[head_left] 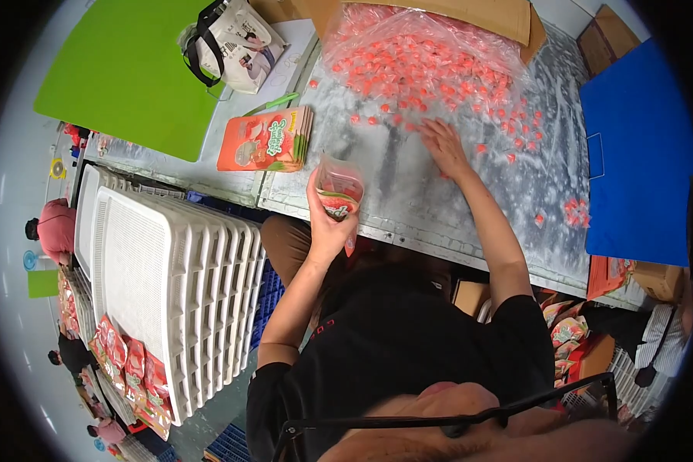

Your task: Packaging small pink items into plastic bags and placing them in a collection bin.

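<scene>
My left hand (330, 229) is wrapped round a pouch (339, 189) at the table's front edge. The pouch stands upright with its clear top open, and red pieces show inside. Farther right and forward, my right hand (443, 146) hovers low over or rests on the metal tabletop, fingers stretched out. Just beyond its fingertips lie small red wrapped candies (399, 120), slightly blurred. A large heap of these candies (431, 69) spills from a clear plastic bag at the far side. To the left of my left hand lies a stack of flat printed pouches (266, 140).
A cardboard box (508, 19) stands behind the candy heap. Green (135, 69) and blue (639, 150) panels flank the table. A tote bag (239, 48) sits at the back left. White stacked trays (173, 239) stand left, with filled pouches (129, 362) on top. Other people work farther off.
</scene>
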Demonstrator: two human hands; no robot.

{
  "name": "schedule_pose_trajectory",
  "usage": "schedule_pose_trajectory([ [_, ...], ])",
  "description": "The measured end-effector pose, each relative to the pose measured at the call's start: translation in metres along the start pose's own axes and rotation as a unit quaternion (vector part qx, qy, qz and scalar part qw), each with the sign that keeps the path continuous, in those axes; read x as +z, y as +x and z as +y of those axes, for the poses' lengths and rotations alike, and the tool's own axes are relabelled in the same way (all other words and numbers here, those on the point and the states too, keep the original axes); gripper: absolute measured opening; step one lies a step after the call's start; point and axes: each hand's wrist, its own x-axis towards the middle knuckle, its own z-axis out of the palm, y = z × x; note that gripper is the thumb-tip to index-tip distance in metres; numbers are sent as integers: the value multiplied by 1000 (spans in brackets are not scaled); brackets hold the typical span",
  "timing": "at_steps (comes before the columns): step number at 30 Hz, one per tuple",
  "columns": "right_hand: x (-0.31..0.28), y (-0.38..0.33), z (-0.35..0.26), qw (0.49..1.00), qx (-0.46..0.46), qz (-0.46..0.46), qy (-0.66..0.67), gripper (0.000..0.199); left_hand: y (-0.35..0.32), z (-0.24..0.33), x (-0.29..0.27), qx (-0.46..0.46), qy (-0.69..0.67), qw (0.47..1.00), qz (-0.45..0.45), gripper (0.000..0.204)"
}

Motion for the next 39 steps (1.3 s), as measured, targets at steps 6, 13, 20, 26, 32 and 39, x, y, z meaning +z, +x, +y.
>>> schedule_pose_trajectory([
  [6,-25,-51,-19,837,102,-8,537,56,-1,3,-5,-24,-8,1000,-9,96],
  [13,-26,-92,-42,994,-20,47,99,73,-3,2,-5,-44,-35,998,-13,96],
  [20,-25,-82,-48,998,-7,45,-54,71,-4,-5,-7,-20,4,1000,-12,96],
  [26,-19,-8,-66,989,-86,-111,-46,61,0,0,0,-52,-50,997,-26,95],
  [32,-35,-26,-27,981,-87,-103,136,59,-1,16,-2,-62,-61,996,-18,95],
  [39,-17,-65,-76,990,-127,-18,-52,56,-3,1,9,164,70,984,-29,98],
])
